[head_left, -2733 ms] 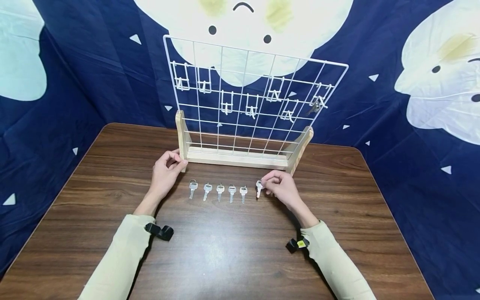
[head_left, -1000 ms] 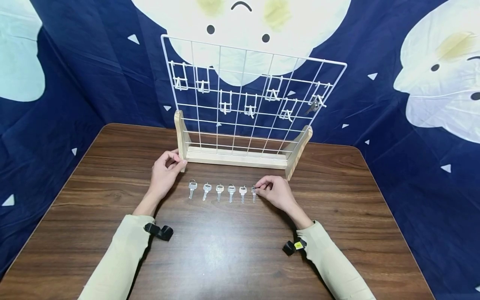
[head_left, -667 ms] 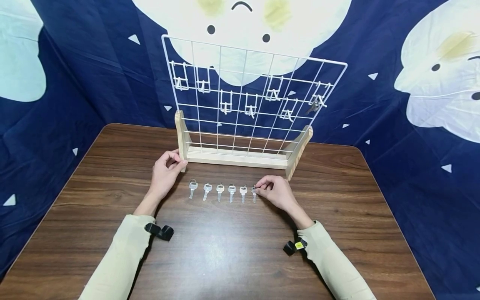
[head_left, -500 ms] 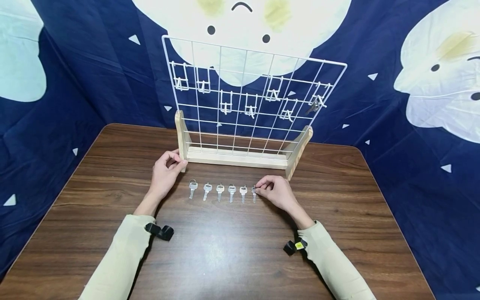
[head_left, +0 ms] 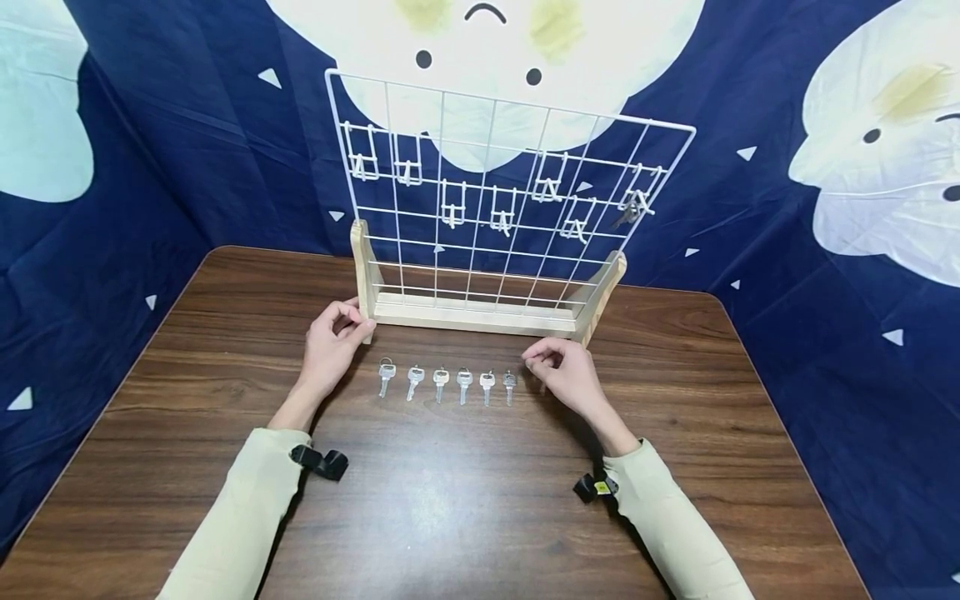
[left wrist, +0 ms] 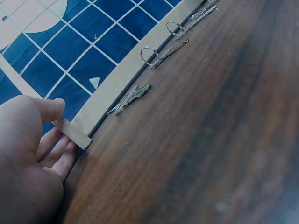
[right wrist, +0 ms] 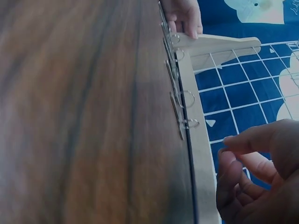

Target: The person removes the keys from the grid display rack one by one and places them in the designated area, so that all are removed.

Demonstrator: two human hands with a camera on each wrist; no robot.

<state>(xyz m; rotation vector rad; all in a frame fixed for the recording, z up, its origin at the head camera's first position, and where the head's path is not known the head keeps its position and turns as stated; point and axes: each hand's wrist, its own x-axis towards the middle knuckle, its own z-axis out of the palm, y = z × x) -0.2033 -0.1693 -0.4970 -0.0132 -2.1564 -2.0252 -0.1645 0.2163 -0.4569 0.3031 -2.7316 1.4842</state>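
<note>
In the head view several silver keys with split rings lie in a row, among them a middle key [head_left: 441,383]. At the row's right end lies another key [head_left: 509,387]. My right hand [head_left: 567,377] is just right of it, fingers loosely bent, holding nothing; the right wrist view shows the hand [right wrist: 261,168] apart from the keys. With thumb and fingers, my left hand [head_left: 328,350] grips the left wooden leg [head_left: 363,271] of a white wire grid rack [head_left: 480,237]. In the left wrist view its thumb lies over the wooden end [left wrist: 77,134].
Several white hooks, such as one near the middle [head_left: 502,218], hang on the grid. A dark key [head_left: 628,215] hangs from the far right hook. The brown wooden table [head_left: 450,517] meets a blue curtain [head_left: 225,125] at the back and sides.
My right hand has laid a key at the row's right end, let go of it and drawn back up to the right. My left hand has stayed on the rack's leg.
</note>
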